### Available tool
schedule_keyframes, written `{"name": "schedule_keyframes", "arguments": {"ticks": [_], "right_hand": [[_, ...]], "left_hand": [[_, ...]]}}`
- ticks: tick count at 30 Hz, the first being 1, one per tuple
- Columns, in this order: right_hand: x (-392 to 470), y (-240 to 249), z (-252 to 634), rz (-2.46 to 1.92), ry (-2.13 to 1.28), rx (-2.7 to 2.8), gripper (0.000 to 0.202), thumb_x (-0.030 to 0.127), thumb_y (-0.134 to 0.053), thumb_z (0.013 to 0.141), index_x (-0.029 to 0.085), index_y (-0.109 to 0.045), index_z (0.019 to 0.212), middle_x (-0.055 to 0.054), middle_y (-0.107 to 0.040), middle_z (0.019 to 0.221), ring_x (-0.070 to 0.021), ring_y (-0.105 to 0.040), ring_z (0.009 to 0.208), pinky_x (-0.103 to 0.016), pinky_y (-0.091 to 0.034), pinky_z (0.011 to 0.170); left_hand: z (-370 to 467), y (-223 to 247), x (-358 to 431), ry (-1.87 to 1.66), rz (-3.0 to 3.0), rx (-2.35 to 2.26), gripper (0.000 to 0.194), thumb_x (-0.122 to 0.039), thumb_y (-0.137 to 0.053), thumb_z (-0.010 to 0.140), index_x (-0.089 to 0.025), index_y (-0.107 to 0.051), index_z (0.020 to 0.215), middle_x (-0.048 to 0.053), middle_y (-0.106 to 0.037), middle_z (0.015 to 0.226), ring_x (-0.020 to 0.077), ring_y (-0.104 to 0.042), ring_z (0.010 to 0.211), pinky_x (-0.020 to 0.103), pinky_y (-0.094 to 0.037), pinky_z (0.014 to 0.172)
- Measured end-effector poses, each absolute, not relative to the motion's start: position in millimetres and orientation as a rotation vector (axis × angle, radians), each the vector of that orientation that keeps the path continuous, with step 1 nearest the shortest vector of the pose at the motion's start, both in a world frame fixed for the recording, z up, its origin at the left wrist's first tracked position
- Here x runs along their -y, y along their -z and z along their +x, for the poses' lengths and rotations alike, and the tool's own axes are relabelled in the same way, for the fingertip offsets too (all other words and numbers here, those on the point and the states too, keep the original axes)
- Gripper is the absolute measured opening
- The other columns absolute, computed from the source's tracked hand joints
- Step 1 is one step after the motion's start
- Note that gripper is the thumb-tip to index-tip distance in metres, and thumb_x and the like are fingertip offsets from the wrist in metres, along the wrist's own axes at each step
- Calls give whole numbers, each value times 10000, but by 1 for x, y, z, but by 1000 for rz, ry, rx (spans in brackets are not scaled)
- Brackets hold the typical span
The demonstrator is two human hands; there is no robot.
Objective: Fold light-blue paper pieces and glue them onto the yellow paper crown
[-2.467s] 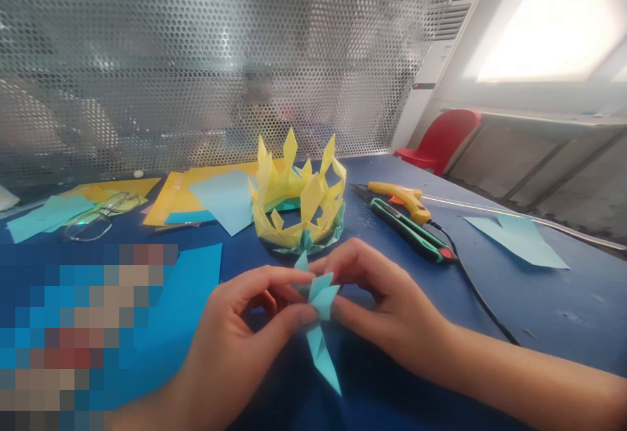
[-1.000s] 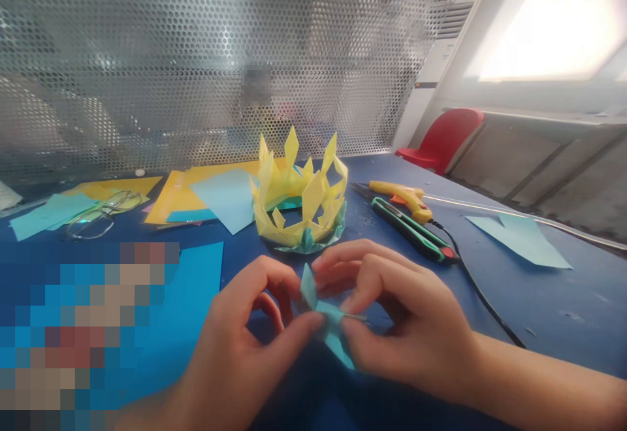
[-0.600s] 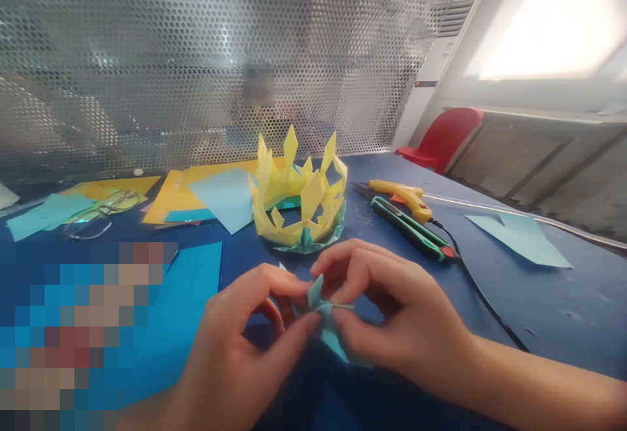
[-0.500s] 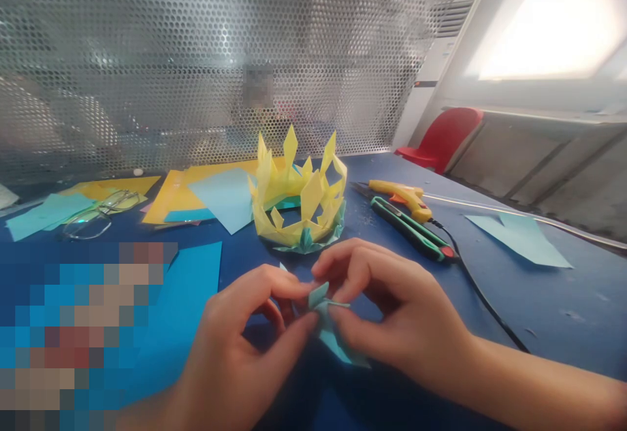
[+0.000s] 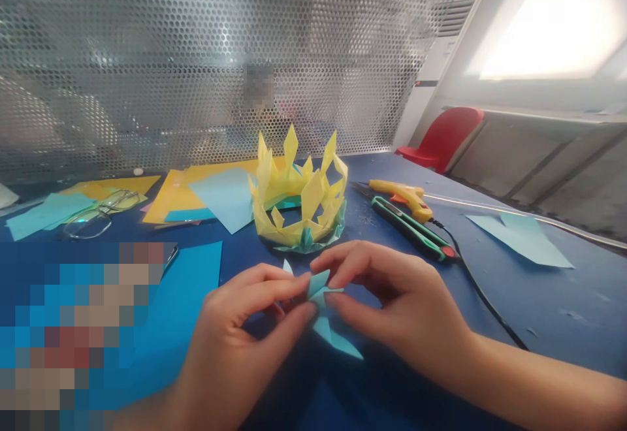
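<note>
A small folded piece of light teal paper (image 5: pixel 321 300) is held above the blue table, pointed flaps sticking out at its top, right and lower right. My left hand (image 5: pixel 249 333) pinches its left side between thumb and fingers. On the right side, the thumb and index finger of my right hand (image 5: pixel 396 307) close on a thin flap. Just beyond both hands stands a yellow paper crown (image 5: pixel 312 199) with tall diamond points, and folded teal paper (image 5: pixel 306 241) lines its lower front edge.
Right of the crown lie a yellow glue gun (image 5: pixel 399 194) with a black cord, green-handled cutters (image 5: pixel 416 232) and a teal sheet (image 5: pixel 522 240). Leftward are glasses (image 5: pixel 91 222), yellow sheets (image 5: pixel 166 199) and a blue sheet (image 5: pixel 186 307). Behind rises a perforated metal screen (image 5: pixel 196 59).
The folded piece has turned slightly between my hands, its lower tip shifting up and left. My right fingers have moved a little along its right flap.
</note>
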State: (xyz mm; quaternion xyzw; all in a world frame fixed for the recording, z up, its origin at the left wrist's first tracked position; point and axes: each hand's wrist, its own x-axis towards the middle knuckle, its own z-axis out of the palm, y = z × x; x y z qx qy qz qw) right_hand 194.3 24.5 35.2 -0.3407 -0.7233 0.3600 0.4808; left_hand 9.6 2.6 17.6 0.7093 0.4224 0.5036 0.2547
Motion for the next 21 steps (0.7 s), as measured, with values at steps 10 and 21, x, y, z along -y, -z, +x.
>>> {"name": "schedule_keyframes", "arguments": {"ticks": [10, 21], "right_hand": [[-24, -36, 193, -853, -1035, 1689, 168, 161, -741, 726, 208, -580, 726, -2, -713, 853, -116, -711, 775, -200, -597, 723], [-27, -33, 192, -916, -1166, 1649, 83, 198, -767, 713, 183, -690, 740, -36, -721, 883, -146, -716, 804, -225, -609, 748]], "left_hand": [[7, -16, -1, -1351, 1888, -1143, 148, -174, -725, 805, -303, -788, 843, -58, -713, 785, 70, -651, 647, 94, -537, 578], [8, -20, -1, -1335, 1932, -1147, 186, -137, -690, 818, -292, -791, 831, -50, -697, 773, 62, -643, 635, 89, -527, 576]]}}
